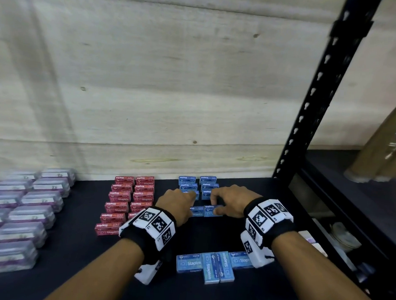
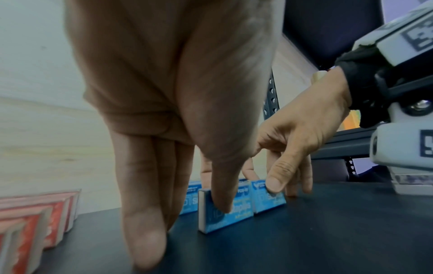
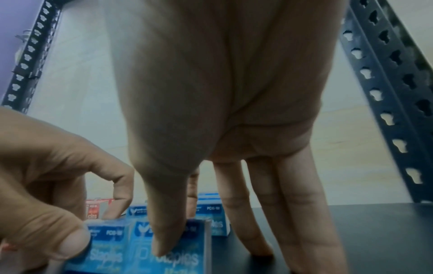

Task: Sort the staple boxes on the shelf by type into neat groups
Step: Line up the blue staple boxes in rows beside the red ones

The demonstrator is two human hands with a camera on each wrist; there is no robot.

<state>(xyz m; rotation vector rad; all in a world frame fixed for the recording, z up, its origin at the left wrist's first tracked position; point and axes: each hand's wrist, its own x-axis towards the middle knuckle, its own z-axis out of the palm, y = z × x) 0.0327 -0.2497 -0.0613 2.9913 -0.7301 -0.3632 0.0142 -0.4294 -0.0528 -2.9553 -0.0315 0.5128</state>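
Head view is showing both hands working at the back of the dark shelf (image 1: pixel 78 267), where 2 blue staple boxes are lying side by side just in front of the blue group (image 1: pixel 199 185) by the wooden back wall (image 1: pixel 172 80). The left hand (image 1: pixel 176 202) is pinching the left blue box (image 2: pixel 226 209), thumb on its front face and fingers behind it. The right hand (image 1: pixel 230 202) is pinching the right blue box (image 3: pixel 168 246) the same way, thumb pressing its front, the other fingers reaching down to the shelf behind. These 2 boxes are touching each other.

Red staple boxes (image 1: pixel 128 200) are sitting in 2 columns to the left of the blue group. Clear purple-tinted cases (image 1: pixel 21 214) are filling the far left. 4 more blue boxes (image 1: pixel 212 264) are lying near the front edge between the wrists, 2 of them turned lengthwise. A black slotted upright (image 1: pixel 320 91) is rising on the right.
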